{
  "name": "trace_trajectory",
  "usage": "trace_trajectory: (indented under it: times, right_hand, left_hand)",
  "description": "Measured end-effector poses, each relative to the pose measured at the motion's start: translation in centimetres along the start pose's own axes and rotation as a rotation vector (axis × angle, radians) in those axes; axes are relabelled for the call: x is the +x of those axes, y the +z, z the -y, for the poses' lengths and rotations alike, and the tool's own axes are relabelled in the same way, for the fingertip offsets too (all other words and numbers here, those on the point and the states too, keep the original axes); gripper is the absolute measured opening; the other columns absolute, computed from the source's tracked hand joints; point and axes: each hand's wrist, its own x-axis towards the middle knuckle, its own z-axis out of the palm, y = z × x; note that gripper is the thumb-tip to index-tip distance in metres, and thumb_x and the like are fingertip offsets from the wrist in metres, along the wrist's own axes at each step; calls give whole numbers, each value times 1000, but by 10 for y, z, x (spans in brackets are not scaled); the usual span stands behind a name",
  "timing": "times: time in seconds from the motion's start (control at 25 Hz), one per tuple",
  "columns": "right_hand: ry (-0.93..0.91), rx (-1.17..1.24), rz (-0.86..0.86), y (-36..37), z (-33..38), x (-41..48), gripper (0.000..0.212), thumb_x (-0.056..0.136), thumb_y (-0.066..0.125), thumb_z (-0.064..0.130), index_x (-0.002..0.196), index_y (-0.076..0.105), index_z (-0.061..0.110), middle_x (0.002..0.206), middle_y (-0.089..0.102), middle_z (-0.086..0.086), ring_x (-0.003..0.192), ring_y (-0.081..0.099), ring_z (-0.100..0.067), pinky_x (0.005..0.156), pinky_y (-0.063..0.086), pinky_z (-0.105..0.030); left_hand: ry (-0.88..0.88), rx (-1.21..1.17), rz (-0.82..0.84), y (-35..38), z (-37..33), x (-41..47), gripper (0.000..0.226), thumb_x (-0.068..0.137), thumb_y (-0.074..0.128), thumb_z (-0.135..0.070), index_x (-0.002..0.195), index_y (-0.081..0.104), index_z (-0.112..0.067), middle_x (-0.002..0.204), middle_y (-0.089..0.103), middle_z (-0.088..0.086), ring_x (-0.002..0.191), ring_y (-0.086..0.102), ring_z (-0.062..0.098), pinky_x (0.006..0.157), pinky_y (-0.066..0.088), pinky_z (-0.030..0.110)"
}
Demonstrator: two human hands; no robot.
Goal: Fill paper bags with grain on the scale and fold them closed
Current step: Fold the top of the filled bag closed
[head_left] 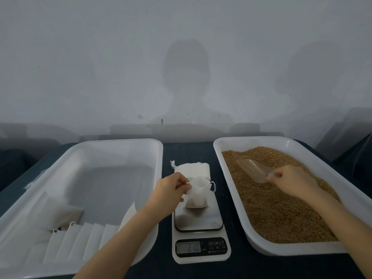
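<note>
Where the dark blue table (188, 152) lies left of the scale (199, 220), a white tray (120, 140) holds a row of flat white bags (80, 240) overlapped along its near wall, with one more pouch (60, 215) lying loose just behind them. The left hand (171, 190) reaches in from that side, its thumb and fingers (181, 179) pinching the left rim of a small white bag (196, 196). This bag stands upright on the far part of the scale's steel plate, long axis vertical, mouth open and facing up, its drawstring (213, 187) hanging off the right side. Just beyond the scale a stack of empty bags (193, 169) lies flat, with strings trailing from its far left corner. The scale runs lengthwise from far to near, its display (188, 247) at the near end; the digits are too blurred to read surely. Right of the scale a second white tray (251, 137) is filled with brown grain (281, 214). A clear scoop (252, 170) lies on the grain, bowl pointing far and left, handle near and right, and the right hand (291, 182) has its fingers curled round that handle. Behind the table rises a plain pale wall (100, 57) marked with soft grey shadows.
</note>
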Motion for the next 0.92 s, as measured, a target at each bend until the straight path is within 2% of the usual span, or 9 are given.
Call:
trace_trajectory:
  times: [0.2, 0.32, 0.44, 0.52, 0.6, 0.72, 0.92]
  right_hand:
    - [-42, 22, -46, -14, -14, -13, 21, 89, 56, 43, 97, 67, 27, 66, 67, 3, 45, 52, -8, 44, 43, -19]
    - [-122, 65, -109, -32, -14, -25, 21, 85, 60, 45, 102, 65, 34, 80, 66, 14, 62, 61, -5, 53, 49, -21]
    - [-274, 130, -99, -51, -1, -44, 19, 79, 65, 42, 98, 62, 45, 86, 56, 28, 76, 50, 11, 58, 34, -10]
    - [-355, 173, -61, -59, 13, -54, 22, 77, 67, 40, 90, 56, 54, 87, 57, 30, 80, 51, 12, 61, 32, -9]
    - [-405, 163, -27, -62, 27, -58, 24, 78, 67, 39, 95, 59, 53, 91, 59, 27, 85, 54, 9, 66, 39, -14]
    - [-470, 20, -29, -63, 47, -56, 26, 82, 64, 41, 107, 62, 47, 97, 60, 21, 86, 56, 3, 77, 48, -25]
    - [-524, -229, -104, -69, 68, -53, 30, 84, 57, 51, 114, 57, 54, 95, 55, 25, 90, 55, -6, 84, 49, -39]
  left_hand:
    - [12, -14, -1, -1, -1, -1, 18, 91, 61, -8, 79, 59, -22, 82, 69, -4, 76, 66, 14, 63, 56, 20]
    - [0, -43, -13, -1, -2, -1, 18, 90, 62, -9, 78, 62, -23, 81, 68, -9, 69, 64, 6, 60, 54, 17]
    - [-13, -64, -14, -1, -3, 1, 14, 89, 64, -10, 81, 65, -21, 82, 69, -8, 72, 65, 9, 62, 56, 20]
    - [-22, -78, -16, 0, -3, 2, 10, 89, 65, -11, 82, 66, -19, 83, 69, -8, 74, 65, 10, 63, 57, 21]
    - [-27, -87, -15, 0, -2, 2, 9, 88, 66, -12, 82, 67, -18, 82, 69, -9, 73, 65, 11, 64, 58, 22]
    - [-27, -96, -13, -1, -2, 1, 8, 88, 66, -12, 83, 68, -18, 80, 68, -10, 71, 65, 9, 62, 57, 20]
    - [-11, -73, 3, -1, -2, 1, 7, 90, 65, -15, 85, 67, -20, 82, 67, -12, 76, 67, 12, 63, 56, 18]
